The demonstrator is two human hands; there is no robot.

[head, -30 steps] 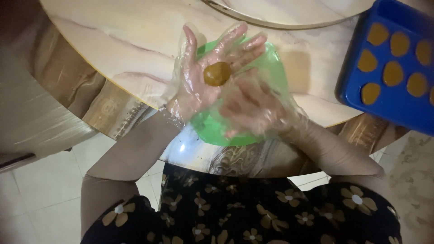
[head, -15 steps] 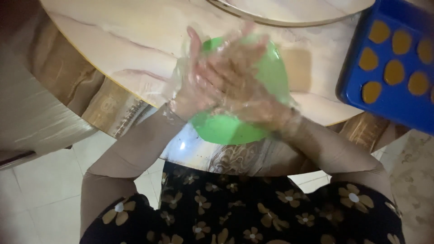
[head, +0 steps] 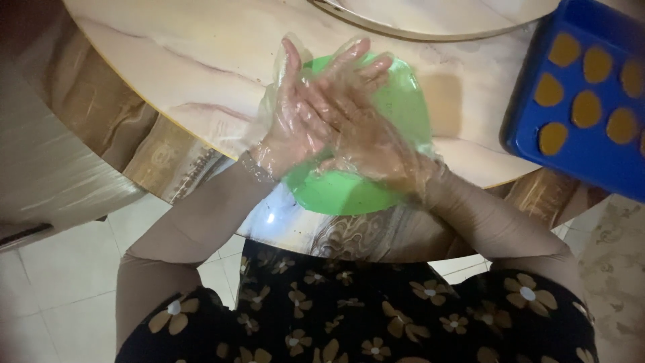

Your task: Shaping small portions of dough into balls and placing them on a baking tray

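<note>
1. I see my left hand [head: 290,128] in a thin clear plastic glove, palm up and fingers stretched flat, held above the green bowl [head: 363,188].
2. My right hand [head: 356,124], gloved the same way, lies flat across the left one, palm pressed down onto palm, its fingers pointing up and to the right over the bowl's far side.
3. Both hands are flat against each other rather than curled; whatever sits between the palms is hidden, so I cannot tell what they hold.
4. The green bowl stands at the near edge of the round marble-patterned desk [head: 188,74], part of it overhanging the rim toward my body. The hands cover most of its inside, so I cannot see what is in it.
5. To the right, well apart from the hands, a blue tray [head: 531,107] rests on the desk edge, with flat orange-brown discs [head: 553,137] lying in rows on it, each apart from the next.
6. At the top of the view, the rim of a raised round platter [head: 430,27] in the same pale stone pattern sits on the desk behind the bowl.
7. Below the desk I see my long beige sleeves [head: 201,215] and a dark dress with pale flowers [head: 349,316].
</note>
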